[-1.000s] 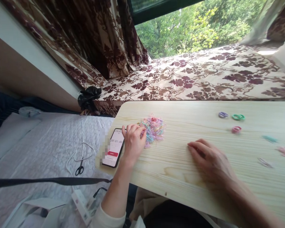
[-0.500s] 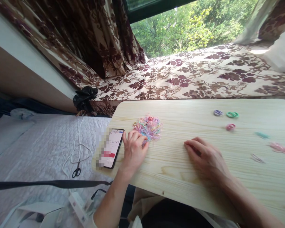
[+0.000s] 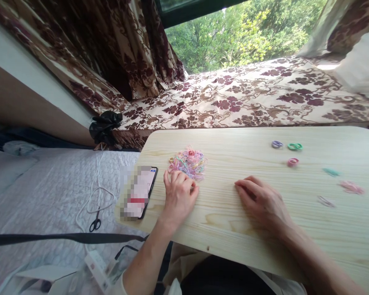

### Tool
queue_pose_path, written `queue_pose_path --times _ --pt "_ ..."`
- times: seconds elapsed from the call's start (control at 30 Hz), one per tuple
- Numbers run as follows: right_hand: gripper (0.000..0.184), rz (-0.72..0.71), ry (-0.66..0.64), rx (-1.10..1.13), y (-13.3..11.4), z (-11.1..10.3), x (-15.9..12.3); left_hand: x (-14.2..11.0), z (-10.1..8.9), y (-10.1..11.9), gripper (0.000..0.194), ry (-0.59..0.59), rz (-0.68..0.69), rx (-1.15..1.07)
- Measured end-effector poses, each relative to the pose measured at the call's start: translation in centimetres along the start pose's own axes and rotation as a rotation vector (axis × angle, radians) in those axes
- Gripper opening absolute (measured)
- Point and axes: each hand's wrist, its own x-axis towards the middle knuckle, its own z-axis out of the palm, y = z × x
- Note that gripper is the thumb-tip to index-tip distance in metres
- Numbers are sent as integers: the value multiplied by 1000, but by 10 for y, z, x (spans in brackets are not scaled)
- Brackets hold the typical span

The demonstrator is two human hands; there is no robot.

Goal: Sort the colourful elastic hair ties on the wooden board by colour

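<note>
A tangled pile of small pastel elastic bands [image 3: 189,161] lies on the pale wooden table [image 3: 227,139]. My left hand [image 3: 180,196] sits at the pile's near edge, its fingers curled down and pressed together on the wood; what they pinch is hidden. My right hand [image 3: 263,201] rests palm down in the middle of the table, fingers loosely stretched toward the left, with nothing visible in it. To the right lie small sorted groups of bands: purple [image 3: 277,144], green [image 3: 294,146], pink [image 3: 292,162], teal [image 3: 331,172], another pink [image 3: 351,187] and lilac [image 3: 326,201].
A phone [image 3: 140,191] lies at the table's left corner, beside my left hand. Left of the table, scissors [image 3: 94,224] and a white cable [image 3: 94,192] lie on a white quilt. Floral fabric [image 3: 249,98] covers the ledge behind the table, below a window.
My left hand has drawn back out of the pile toward me, curling its fingers. My right hand has stayed in place on the table.
</note>
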Motion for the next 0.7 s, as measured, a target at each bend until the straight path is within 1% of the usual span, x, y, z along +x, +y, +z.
queue_pose_path --times 0.13,0.33,0.5,0.6,0.7 --pt "19 5 2 5 1 1 -1 -1 -3 -1 11 -32 39 27" --pt "20 31 -19 19 0 0 -1 -4 -5 -3 8 -19 39 14" --pt "21 59 -49 27 -1 -2 0 1 -4 -4 14 -50 103 62" --pt "22 41 -87 12 -2 -4 1 2 -3 -2 17 -52 145 59" --pt "22 16 -148 35 -7 -7 0 0 -2 6 16 -66 173 21"
